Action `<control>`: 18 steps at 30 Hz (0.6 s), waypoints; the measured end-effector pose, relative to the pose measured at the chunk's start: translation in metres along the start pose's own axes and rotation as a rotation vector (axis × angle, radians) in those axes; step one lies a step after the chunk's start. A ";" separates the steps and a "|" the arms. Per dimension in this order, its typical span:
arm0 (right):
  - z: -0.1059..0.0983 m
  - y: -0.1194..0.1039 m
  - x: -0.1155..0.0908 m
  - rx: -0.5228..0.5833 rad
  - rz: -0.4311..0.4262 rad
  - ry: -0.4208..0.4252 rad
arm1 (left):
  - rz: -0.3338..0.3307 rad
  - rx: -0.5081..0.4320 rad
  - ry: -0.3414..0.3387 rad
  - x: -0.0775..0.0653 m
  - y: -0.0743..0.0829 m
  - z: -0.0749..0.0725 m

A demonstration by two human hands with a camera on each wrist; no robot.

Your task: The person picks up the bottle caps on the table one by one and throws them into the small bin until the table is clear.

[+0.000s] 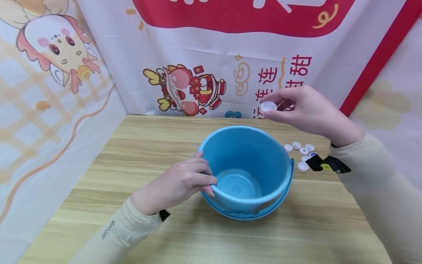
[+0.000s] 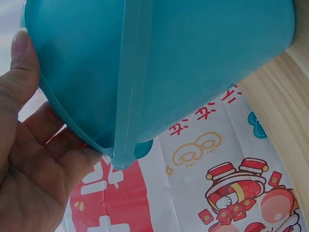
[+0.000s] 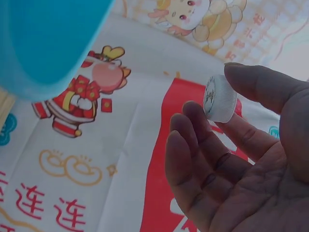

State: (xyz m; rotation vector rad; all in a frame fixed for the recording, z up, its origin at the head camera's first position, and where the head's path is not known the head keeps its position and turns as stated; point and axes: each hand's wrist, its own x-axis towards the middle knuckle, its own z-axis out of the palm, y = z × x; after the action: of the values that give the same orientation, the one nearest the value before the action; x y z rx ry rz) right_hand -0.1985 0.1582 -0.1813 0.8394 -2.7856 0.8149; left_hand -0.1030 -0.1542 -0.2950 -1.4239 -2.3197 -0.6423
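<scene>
A blue plastic bucket (image 1: pixel 244 157) stands on the wooden table, its inside bare down to the bottom. My left hand (image 1: pixel 179 183) grips its rim on the near left side; in the left wrist view the thumb (image 2: pixel 25 55) lies on one side of the rim and the fingers on the other. Above the bucket's far right edge, my right hand (image 1: pixel 306 112) pinches a white bottle cap (image 1: pixel 269 106) between thumb and fingers. The right wrist view shows the cap's (image 3: pixel 221 99) ribbed side and some print on its top.
Several loose bottle caps (image 1: pixel 303 151) lie on the table (image 1: pixel 158 146) right of the bucket, partly behind the right wrist. The bucket's handle (image 1: pixel 291 172) hangs down along its near side. Printed cloth (image 1: pixel 211 47) hangs behind and at both sides.
</scene>
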 end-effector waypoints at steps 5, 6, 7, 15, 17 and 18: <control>0.007 -0.017 0.010 0.019 -0.059 -0.019 | 0.005 -0.007 0.009 0.000 -0.001 0.001; 0.009 -0.020 0.011 0.028 -0.069 -0.023 | 0.005 -0.010 0.009 0.000 -0.001 0.001; 0.010 -0.023 0.012 0.038 -0.082 -0.027 | 0.004 -0.014 0.006 0.000 -0.001 0.001; 0.024 -0.037 0.019 0.070 -0.125 -0.094 | -0.004 -0.016 0.008 0.001 -0.001 0.001; 0.027 -0.038 0.019 0.071 -0.125 -0.107 | -0.001 -0.011 0.011 0.000 -0.002 0.001; 0.028 -0.038 0.019 0.073 -0.125 -0.111 | -0.002 -0.011 0.011 0.000 -0.002 0.001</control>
State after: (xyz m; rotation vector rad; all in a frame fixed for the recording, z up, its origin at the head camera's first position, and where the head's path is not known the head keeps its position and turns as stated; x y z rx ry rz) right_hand -0.1927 0.1074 -0.1824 1.0914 -2.7772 0.8783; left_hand -0.1046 -0.1543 -0.2963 -1.4195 -2.3132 -0.6620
